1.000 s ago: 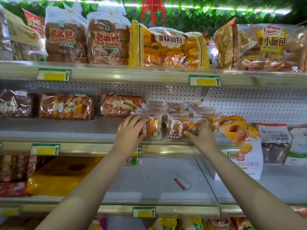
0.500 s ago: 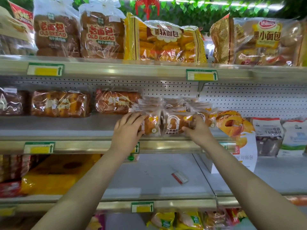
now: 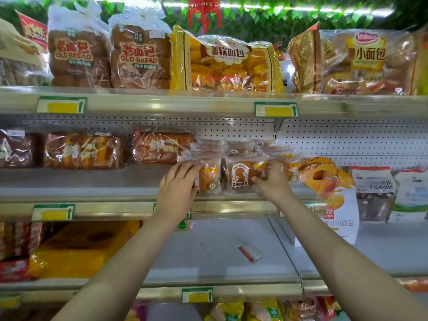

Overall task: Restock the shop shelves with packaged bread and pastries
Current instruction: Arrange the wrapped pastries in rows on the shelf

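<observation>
left hand (image 3: 178, 187) flat, fingers straight, pressing the left side of the small bread packs (image 3: 209, 179) on the middle shelf (image 3: 81, 181); right hand (image 3: 273, 181) grips the front pack (image 3: 240, 176), centre.

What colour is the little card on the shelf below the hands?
The little card is red and white, clearest in the head view.

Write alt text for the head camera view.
Both hands reach to the middle shelf: the left hand touches a cluster of small bread packets, the right hand grips one. Larger bread bags line the top shelf.
</observation>
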### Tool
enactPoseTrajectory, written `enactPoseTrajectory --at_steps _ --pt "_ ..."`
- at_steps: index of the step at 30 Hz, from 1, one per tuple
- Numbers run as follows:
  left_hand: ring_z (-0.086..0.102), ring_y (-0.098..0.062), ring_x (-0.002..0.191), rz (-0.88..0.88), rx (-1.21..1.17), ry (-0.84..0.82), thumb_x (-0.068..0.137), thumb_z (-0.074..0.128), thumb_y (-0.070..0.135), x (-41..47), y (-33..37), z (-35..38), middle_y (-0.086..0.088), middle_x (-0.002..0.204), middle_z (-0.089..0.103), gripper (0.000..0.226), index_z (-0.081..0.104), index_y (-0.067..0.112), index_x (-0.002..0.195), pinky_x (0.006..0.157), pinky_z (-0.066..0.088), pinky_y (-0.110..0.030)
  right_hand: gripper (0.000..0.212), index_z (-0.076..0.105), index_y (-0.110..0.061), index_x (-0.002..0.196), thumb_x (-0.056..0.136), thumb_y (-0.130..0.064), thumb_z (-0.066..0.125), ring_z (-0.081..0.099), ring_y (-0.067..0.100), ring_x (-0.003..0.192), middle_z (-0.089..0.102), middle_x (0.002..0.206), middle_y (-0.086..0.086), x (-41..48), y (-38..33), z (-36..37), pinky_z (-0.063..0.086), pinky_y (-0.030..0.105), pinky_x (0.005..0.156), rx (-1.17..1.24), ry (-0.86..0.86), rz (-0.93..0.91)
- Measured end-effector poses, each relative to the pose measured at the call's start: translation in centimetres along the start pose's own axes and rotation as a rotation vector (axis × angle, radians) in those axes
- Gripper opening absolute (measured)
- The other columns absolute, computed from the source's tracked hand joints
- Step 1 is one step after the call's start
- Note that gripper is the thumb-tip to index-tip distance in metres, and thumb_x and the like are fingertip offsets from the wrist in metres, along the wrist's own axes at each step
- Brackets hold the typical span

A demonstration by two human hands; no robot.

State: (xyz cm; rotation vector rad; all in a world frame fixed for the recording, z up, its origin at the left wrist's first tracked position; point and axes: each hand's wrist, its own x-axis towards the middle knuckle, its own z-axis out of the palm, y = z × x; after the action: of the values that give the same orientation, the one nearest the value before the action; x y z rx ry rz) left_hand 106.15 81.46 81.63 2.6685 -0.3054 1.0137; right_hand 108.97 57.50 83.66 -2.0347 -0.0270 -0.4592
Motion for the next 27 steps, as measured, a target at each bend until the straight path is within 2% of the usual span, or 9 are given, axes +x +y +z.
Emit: enactPoseTrajectory --at_steps 3,6,8,12,14,17,22,25,27 --pt "0.027 -0.024 0.145 -0.013 -0.007 0.003 0.091 0.066 0.015 -0.1 0.2 0.0 0.005 0.153 0.04 0.062 0.042 0.027 0.147 0.115 0.026 -0.044 0.053 0.039 -0.007 0.129 0.087 -0.009 0.072 0.058 0.025 0.107 0.06 0.109 0.006 0.1 0.1 -0.1 0.044 0.034 0.089 0.003 -0.047 0.021" --pt "0.026 -0.024 0.145 -0.02 -0.02 0.004 0.091 0.065 0.013 -0.1 0.3 0.1 0.005 0.153 0.039 0.061 0.042 0.026 0.147 0.115 0.026 -0.045 0.07 0.031 -0.009 0.131 0.081 -0.017 0.08 0.054 0.019 0.106 0.053 0.105 0.0 -0.3 0.0 0.1 0.042 0.029 0.081 -0.023 -0.154 0.025" --pt "0.026 -0.024 0.145 -0.016 -0.025 0.002 0.091 0.064 0.012 -0.1 0.3 0.1 0.005 0.153 0.039 0.061 0.042 0.026 0.147 0.115 0.025 -0.045 0.077 0.028 -0.011 0.132 0.078 -0.021 0.083 0.052 0.02 0.115 0.049 0.109 -0.002 -0.4 0.1 0.3 0.039 0.03 0.086 -0.043 -0.166 0.02" --pt "0.024 -0.023 0.146 -0.018 -0.018 -0.007 0.092 0.064 0.014 0.0 0.4 0.0 0.006 0.154 0.038 0.061 0.041 0.027 0.147 0.116 0.024 -0.044 0.08 0.028 -0.009 0.137 0.079 -0.02 0.082 0.051 0.028 0.125 0.051 0.133 0.009 -0.3 -0.2 0.5 0.04 0.033 0.093 -0.061 -0.104 0.029" --pt "0.024 -0.023 0.146 -0.021 -0.02 -0.01 0.092 0.064 0.014 0.0 0.5 0.1 0.006 0.154 0.037 0.061 0.04 0.027 0.147 0.116 0.024 -0.044 0.076 0.03 -0.01 0.132 0.078 -0.021 0.083 0.053 0.029 0.123 0.053 0.133 0.01 -0.1 -0.3 0.5 0.043 0.036 0.095 -0.085 -0.102 0.038" --pt "0.022 -0.023 0.147 -0.028 -0.013 -0.017 0.093 0.063 0.015 -0.1 0.5 0.1 0.006 0.156 0.035 0.062 0.039 0.027 0.149 0.117 0.024 -0.044 0.078 0.032 -0.008 0.133 0.077 -0.023 0.084 0.053 0.029 0.122 0.053 0.13 0.01 -0.2 -0.3 0.6 0.041 0.033 0.09 -0.116 -0.099 0.027" --pt "0.004 -0.027 0.152 -0.022 0.044 -0.099 0.097 0.058 0.032 -0.5 0.3 0.4 0.006 0.165 0.002 0.072 0.017 0.03 0.157 0.12 0.015 -0.048 0.098 0.026 -0.007 0.146 0.072 -0.03 0.087 0.047 0.028 0.13 0.05 0.138 0.009 -0.4 0.2 0.3 0.04 0.034 0.099 -0.115 -0.081 -0.006" --pt "-0.002 -0.029 0.152 -0.016 0.026 -0.059 0.098 0.055 0.038 -0.9 0.5 0.6 0.008 0.16 -0.005 0.072 0.015 0.029 0.156 0.12 0.005 -0.047 0.088 0.036 -0.009 0.14 0.073 -0.037 0.085 0.053 0.022 0.122 0.055 0.126 0.002 -0.4 0.7 -0.1 0.045 0.04 0.101 -0.078 0.003 -0.055" --pt "-0.005 -0.027 0.151 -0.005 -0.015 -0.025 0.098 0.054 0.04 -1.0 0.9 0.6 0.009 0.158 -0.004 0.07 0.016 0.029 0.156 0.116 -0.001 -0.043 0.086 0.037 -0.013 0.144 0.077 -0.045 0.079 0.05 0.018 0.124 0.053 0.13 -0.001 -1.0 0.9 -0.5 0.044 0.044 0.103 -0.045 0.071 -0.107"
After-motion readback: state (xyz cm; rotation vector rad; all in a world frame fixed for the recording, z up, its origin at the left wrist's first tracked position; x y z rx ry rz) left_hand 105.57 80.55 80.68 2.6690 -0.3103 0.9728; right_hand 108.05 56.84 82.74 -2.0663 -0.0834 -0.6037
